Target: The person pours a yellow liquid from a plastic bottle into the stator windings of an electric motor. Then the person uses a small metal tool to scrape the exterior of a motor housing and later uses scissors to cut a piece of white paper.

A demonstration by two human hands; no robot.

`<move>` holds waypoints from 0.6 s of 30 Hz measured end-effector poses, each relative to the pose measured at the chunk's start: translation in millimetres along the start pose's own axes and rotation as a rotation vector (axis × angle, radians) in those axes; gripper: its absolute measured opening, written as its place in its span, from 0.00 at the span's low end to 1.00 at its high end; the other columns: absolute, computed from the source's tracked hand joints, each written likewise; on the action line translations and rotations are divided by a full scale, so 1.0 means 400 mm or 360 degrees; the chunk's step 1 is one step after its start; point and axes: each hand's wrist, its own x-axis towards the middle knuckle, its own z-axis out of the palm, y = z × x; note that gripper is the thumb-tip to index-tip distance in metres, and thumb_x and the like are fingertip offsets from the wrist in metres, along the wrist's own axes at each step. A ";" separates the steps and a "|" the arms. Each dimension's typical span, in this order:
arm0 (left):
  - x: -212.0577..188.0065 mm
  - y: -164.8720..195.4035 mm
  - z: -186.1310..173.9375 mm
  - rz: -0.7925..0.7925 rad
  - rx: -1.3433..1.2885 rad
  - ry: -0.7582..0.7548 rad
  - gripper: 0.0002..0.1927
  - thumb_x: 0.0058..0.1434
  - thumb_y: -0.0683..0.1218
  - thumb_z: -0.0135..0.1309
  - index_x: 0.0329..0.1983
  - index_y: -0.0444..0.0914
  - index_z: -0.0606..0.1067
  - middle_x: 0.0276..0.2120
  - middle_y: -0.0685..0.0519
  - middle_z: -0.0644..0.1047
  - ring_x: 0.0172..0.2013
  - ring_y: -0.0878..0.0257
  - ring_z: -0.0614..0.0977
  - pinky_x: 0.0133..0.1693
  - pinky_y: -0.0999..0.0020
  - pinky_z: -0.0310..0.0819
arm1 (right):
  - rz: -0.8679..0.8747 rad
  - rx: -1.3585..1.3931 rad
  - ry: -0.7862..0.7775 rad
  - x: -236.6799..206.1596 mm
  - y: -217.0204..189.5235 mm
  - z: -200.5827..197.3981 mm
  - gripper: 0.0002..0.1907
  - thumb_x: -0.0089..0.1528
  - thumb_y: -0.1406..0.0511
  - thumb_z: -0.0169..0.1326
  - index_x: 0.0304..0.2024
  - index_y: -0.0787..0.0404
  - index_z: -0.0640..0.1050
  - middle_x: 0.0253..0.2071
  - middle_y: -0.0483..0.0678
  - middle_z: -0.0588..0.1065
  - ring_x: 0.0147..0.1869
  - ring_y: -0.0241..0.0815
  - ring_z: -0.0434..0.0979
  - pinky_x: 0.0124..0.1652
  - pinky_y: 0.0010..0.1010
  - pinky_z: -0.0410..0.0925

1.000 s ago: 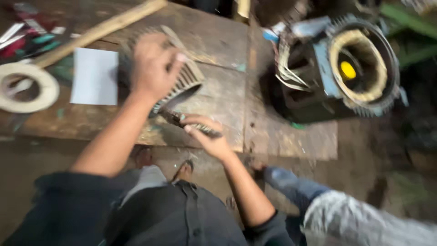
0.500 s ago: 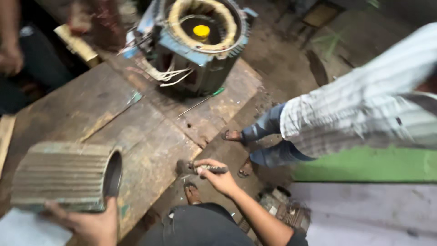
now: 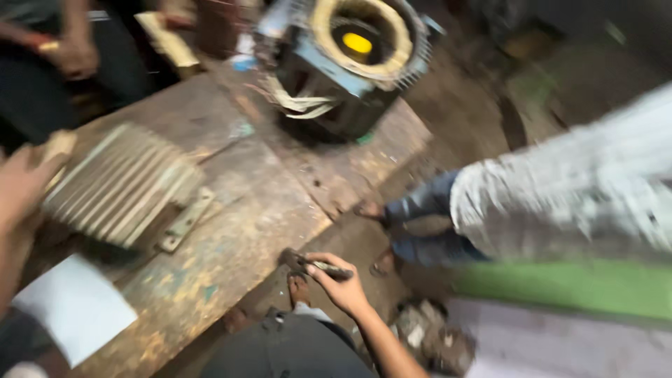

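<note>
- Right hand (image 3: 343, 283), low in the middle of the view, has its fingers closed round a small dark tool (image 3: 308, 264), perhaps pliers; blur hides its exact kind.
- That hand hangs off the edge of the bench (image 3: 231, 231), above the floor and the person's bare foot (image 3: 299, 287).
- Left hand (image 3: 21, 189), at the far left edge, lies against the end of a ribbed metal casing (image 3: 119, 185). Fingers look spread on it, but blur and the frame edge mean I cannot tell whether they grip it.
- Casing lies on its side on the worn wooden bench, a flat metal foot jutting from its lower side.
- White sheet (image 3: 73, 304) lies just beside the casing, nearer the person.
- Motor stator (image 3: 350, 63) with pale windings and loose wires stands at the far end of the bench, well apart from both hands.
- Another person in a pale shirt (image 3: 574, 196) stands at right; a third person's hand (image 3: 70, 56) shows at top left.
- By my judgement, the step in hand is steadying the casing while the tool is brought to it; the next move calls for a firm hold on the casing and lifting the tool to bench level.
</note>
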 end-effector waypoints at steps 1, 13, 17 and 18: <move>0.033 0.041 -0.027 -0.0016 0.0104 0.0004 0.50 0.48 0.63 0.59 0.71 0.38 0.56 0.68 0.30 0.58 0.67 0.32 0.62 0.63 0.31 0.54 | 0.0024 -0.0005 -0.0018 0.002 0.001 0.008 0.13 0.63 0.64 0.61 0.49 0.62 0.83 0.43 0.47 0.84 0.46 0.35 0.80 0.47 0.26 0.73; 0.191 0.239 0.258 -0.0507 0.0755 0.0997 0.33 0.59 0.54 0.54 0.64 0.30 0.71 0.63 0.32 0.69 0.64 0.35 0.66 0.66 0.38 0.49 | -0.0288 -0.0248 0.0033 -0.036 0.007 -0.013 0.15 0.62 0.65 0.61 0.50 0.63 0.81 0.43 0.47 0.83 0.47 0.34 0.80 0.49 0.25 0.71; 0.091 0.255 0.320 -0.0076 0.0748 0.1017 0.34 0.54 0.52 0.58 0.62 0.30 0.71 0.61 0.32 0.70 0.64 0.37 0.66 0.66 0.40 0.50 | -0.0351 -0.0195 -0.0086 -0.006 0.009 -0.062 0.15 0.63 0.65 0.59 0.51 0.64 0.80 0.45 0.48 0.82 0.49 0.35 0.79 0.51 0.27 0.71; 0.050 0.257 0.326 0.0105 0.0715 0.0966 0.34 0.53 0.49 0.58 0.63 0.33 0.71 0.63 0.35 0.70 0.66 0.39 0.66 0.68 0.42 0.50 | -0.0391 -0.0176 -0.0107 0.005 0.012 -0.069 0.15 0.63 0.66 0.59 0.51 0.65 0.80 0.46 0.49 0.82 0.50 0.35 0.79 0.51 0.27 0.71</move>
